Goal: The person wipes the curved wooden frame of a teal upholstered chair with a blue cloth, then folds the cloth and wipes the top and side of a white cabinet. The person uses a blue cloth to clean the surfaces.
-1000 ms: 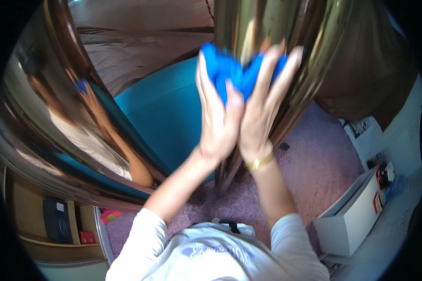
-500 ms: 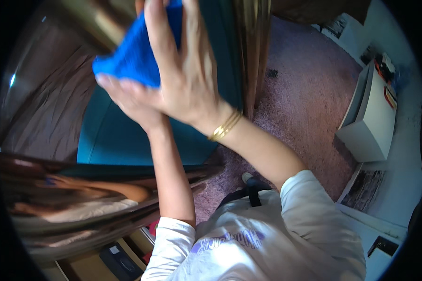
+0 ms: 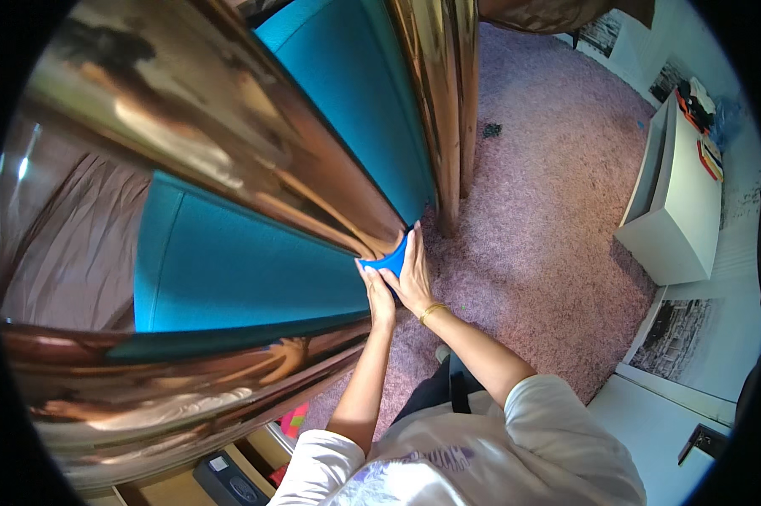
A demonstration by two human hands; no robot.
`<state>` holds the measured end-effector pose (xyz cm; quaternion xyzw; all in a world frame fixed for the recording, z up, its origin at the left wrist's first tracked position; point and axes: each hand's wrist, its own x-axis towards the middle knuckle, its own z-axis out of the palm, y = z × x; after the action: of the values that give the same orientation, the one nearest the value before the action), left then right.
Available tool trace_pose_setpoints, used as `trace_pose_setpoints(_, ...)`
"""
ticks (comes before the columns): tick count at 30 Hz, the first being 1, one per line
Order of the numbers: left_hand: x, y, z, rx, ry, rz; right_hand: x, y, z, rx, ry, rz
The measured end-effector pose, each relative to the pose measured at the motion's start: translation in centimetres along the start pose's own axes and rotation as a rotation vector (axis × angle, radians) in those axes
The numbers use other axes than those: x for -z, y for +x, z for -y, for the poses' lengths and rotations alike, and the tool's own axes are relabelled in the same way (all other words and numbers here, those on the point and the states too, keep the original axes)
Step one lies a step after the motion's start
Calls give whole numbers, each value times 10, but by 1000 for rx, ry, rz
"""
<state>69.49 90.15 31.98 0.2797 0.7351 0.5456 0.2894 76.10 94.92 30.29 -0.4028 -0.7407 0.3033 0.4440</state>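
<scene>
Both hands press a blue cloth (image 3: 387, 263) around the lower, narrow end of a polished copper-gold post (image 3: 262, 143), which mirrors my fingers. My left hand (image 3: 377, 295) grips the cloth from the left side, fingers pointing up the post. My right hand (image 3: 413, 274), with a gold bracelet at the wrist, wraps its right side. Teal upholstered panels (image 3: 229, 253) flank the post. A second reflective copper band (image 3: 144, 371) crosses the lower left, and more upright metal tubes (image 3: 448, 110) stand beyond my hands.
Pink shaggy carpet (image 3: 549, 185) spreads to the right, toward a white cabinet (image 3: 676, 219) piled with small items by a patterned wall. A white door (image 3: 650, 422) is at lower right. An open wooden drawer (image 3: 161, 489) holding a dark box (image 3: 229, 476) is at lower left. Brown crinkled fabric (image 3: 68, 253) lies at left.
My hands and the blue cloth have travelled from high on the metal to the post's lower end, now smaller and lower in view. The view has turned, showing more carpet and both teal panels.
</scene>
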Motion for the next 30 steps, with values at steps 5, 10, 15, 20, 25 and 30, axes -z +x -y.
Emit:
trace_pose_setpoints(5, 14, -4, -21, 91, 99, 81, 10, -4, 21, -166, 21, -7)
trace_pose_setpoints(10, 21, -20, -30, 115, -27, 89, 16, -8, 37, -328, 196, 54)
trace_pose_setpoints(15, 9, -56, -30, 20, 18, 212, 36, -25, 28, -538, 386, 22)
trace_pose_setpoints(20, -32, -56, -52, -20, 34, 178, 78, -11, 20, -658, 432, 35)
trace_pose_setpoints(25, -89, -21, -111, -141, -159, 60, 113, 68, 10, -432, 481, -16)
trace_pose_setpoints(30, -120, 33, -167, -207, -521, -17, 134, 173, 20, -575, 949, 301)
